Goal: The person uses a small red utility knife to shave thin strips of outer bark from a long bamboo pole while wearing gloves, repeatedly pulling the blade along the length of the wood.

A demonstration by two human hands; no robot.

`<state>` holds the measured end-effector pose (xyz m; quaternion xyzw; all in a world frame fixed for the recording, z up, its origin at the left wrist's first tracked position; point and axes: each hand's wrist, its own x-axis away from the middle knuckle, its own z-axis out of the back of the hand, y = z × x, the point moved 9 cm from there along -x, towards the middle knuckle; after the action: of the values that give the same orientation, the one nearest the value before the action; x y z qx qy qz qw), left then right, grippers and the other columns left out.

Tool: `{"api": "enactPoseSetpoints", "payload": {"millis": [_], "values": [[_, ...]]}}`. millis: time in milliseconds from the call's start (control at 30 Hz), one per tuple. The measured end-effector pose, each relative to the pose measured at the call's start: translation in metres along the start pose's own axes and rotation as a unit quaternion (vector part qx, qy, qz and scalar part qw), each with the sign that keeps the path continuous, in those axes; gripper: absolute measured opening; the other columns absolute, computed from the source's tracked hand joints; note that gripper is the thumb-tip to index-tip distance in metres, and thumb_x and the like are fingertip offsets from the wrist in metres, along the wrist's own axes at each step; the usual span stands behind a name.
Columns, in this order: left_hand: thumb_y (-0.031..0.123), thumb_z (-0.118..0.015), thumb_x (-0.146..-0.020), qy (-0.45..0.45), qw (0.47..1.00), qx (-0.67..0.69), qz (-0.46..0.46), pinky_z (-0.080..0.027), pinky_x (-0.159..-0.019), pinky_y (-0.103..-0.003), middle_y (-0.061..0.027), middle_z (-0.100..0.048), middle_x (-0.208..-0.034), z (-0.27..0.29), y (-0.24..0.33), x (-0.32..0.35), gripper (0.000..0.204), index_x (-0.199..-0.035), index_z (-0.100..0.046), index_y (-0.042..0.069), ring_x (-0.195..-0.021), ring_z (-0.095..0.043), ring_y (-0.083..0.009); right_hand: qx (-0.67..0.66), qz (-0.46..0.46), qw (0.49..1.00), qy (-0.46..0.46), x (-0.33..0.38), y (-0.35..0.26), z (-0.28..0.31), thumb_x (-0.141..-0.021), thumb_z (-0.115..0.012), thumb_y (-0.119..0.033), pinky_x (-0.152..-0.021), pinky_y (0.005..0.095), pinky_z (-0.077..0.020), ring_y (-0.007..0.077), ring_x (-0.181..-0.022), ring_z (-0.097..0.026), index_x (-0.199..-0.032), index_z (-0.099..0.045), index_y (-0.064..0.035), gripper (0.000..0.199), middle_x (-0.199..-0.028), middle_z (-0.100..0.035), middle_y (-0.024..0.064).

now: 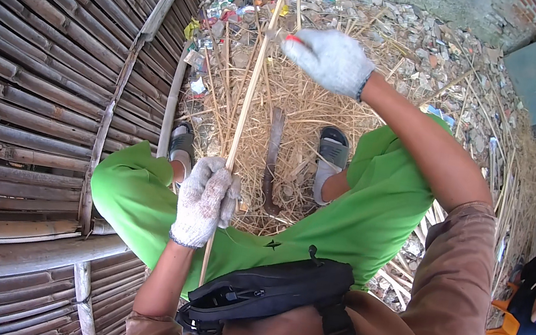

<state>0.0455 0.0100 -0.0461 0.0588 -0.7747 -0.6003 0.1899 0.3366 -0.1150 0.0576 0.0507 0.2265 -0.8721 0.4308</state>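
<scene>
A long pale bamboo strip (pixel 250 94) slants upward from my lap toward the rubble. My left hand (pixel 202 200), in a stained white knit glove, is closed around its lower part. My right hand (pixel 330 60), in a similar glove, is closed on a small red-handled tool (pixel 294 38) beside the upper part of the strip. The tool's greyish end is blurred against or very near the strip; I cannot tell if they touch. Between my feet lies a dark, long-bladed tool (pixel 275 137) with a curved lower end, on straw-like shavings (pixel 301 113).
A wall of bamboo poles (pixel 36 82) rises close on my left. Rubble and litter (pixel 402 27) cover the ground ahead, up to a wall. Loose strips and shavings (pixel 526 173) lie at the right. An orange stool (pixel 505 319) stands at far right. A black waist bag (pixel 273 288) rests across my lap.
</scene>
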Motion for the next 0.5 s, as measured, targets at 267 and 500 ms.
{"api": "enactPoseSetpoints", "payload": {"millis": [267, 500], "values": [[0.018, -0.053, -0.116, 0.009, 1.000, -0.002, 0.012, -0.041, -0.039, -0.024, -0.0070, -0.064, -0.086, -0.002, 0.002, -0.006, 0.012, -0.121, -0.051, 0.007, -0.047, -0.049, -0.0082, -0.005, 0.143, 0.979, -0.145, 0.044, -0.081, -0.054, -0.107, -0.049, -0.062, -0.073, 0.0581, -0.0591, 0.0442, -0.080, -0.075, -0.100, -0.074, -0.0103, 0.058, -0.084, -0.075, 0.0226], [0.018, -0.054, -0.116, 0.005, 1.000, -0.020, -0.020, -0.040, -0.040, -0.023, -0.0060, -0.064, -0.085, -0.004, 0.006, -0.007, 0.012, -0.119, -0.051, 0.007, -0.047, -0.048, -0.0068, 0.013, 0.179, 0.977, -0.116, 0.043, -0.088, -0.051, -0.102, -0.058, -0.061, -0.065, 0.0559, -0.0584, 0.0411, -0.073, -0.075, -0.091, -0.075, -0.0172, 0.049, -0.078, -0.074, 0.0171]]}}
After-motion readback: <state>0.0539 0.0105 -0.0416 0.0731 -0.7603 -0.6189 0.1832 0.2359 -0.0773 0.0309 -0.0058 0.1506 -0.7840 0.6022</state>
